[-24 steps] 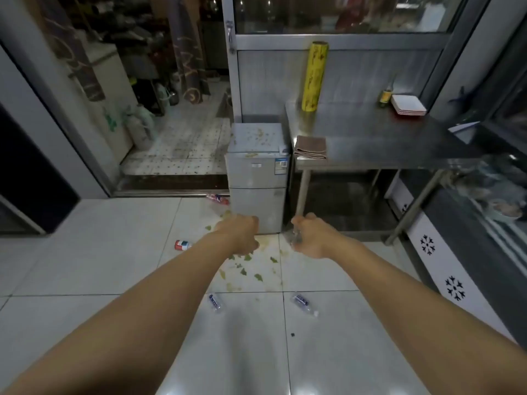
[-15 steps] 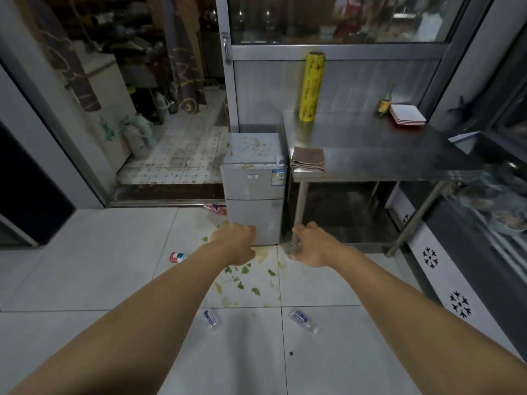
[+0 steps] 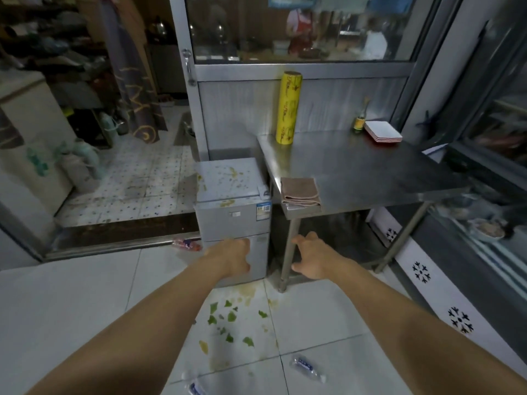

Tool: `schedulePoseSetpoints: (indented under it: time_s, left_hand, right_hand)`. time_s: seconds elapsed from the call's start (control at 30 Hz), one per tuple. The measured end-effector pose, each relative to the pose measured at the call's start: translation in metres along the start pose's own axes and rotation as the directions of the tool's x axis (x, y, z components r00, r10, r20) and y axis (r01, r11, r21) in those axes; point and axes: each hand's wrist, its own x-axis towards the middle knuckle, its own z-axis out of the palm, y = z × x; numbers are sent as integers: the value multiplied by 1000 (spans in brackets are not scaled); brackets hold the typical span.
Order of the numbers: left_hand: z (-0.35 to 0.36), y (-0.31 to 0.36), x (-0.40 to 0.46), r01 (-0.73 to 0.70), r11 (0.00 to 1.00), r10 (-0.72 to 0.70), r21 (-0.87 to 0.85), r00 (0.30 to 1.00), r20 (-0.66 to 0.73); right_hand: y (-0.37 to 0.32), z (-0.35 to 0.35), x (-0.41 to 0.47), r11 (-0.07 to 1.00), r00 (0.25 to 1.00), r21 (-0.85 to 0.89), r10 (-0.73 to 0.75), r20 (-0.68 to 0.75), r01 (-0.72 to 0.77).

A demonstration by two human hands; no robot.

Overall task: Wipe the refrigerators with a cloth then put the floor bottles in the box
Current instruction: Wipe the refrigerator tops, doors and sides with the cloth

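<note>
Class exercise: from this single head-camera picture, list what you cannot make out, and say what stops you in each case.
Head view only:
- Left hand: its fingers lie behind its back, so whether they touch the small refrigerator is unclear.
- Floor bottle: cut off by the bottom edge.
- Bottle labels: too small and blurred to read.
- The box for the bottles: not in view.
- Folded cloth: its underside is hidden.

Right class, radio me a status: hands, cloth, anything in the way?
Left hand fisted, empty; right hand open, empty. Cloth folded on table edge, untouched. Bottles, leaf scraps underfoot.
</note>
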Motion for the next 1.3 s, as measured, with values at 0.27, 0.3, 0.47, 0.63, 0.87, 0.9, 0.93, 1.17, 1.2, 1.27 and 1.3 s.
schedulePoseSetpoints:
  time_s: [0.27, 0.3, 0.47, 0.63, 0.87, 0.9, 0.93, 1.17, 1.2, 1.27, 1.3]
  left_hand:
    - [-36, -30, 102, -79, 995, 76, 54, 995, 58]
    - [-38, -30, 116, -86, 995, 82, 56, 995, 65]
    - [-51, -27, 190, -87, 995, 84, 42, 994, 65]
    - [-51, -18, 259, -59, 997, 56, 50, 997, 49]
    - [-41, -25, 320, -34, 997, 29, 71, 998, 64]
    - [-40, -28, 324, -22, 997, 17, 68, 997, 74]
    - [-39, -30, 328, -15, 998, 9, 68, 997, 80]
    - [-39, -54, 336, -4, 996, -2, 87, 998, 70]
    - [-39, -60, 335, 3, 997, -9, 82, 998, 70]
    - [-39, -71, 332, 20, 998, -24, 58, 997, 72]
    - [-40, -77, 330, 27, 999, -30, 46, 997, 71]
  right_hand:
    - [12, -21, 89, 987, 986, 49, 153, -69, -150]
    - [16, -25, 101, 986, 984, 64, 161, -74, -157]
    - [42, -42, 172, 983, 978, 123, 154, -139, -138]
    - [79, -47, 246, 983, 970, 138, 149, -191, -124]
    - [114, -36, 308, 995, 987, -48, 79, -138, -86]
    - [115, -34, 313, 995, 989, -63, 65, -132, -74]
    - [114, -31, 317, 995, 990, -76, 59, -126, -69]
    - [93, -16, 332, 954, 978, -280, 54, -203, -111]
    - [89, -14, 333, 954, 974, -276, 55, -219, -116]
    - [80, -11, 332, 967, 968, -222, 68, -241, -124]
    - [76, -11, 333, 974, 967, -190, 78, -243, -127]
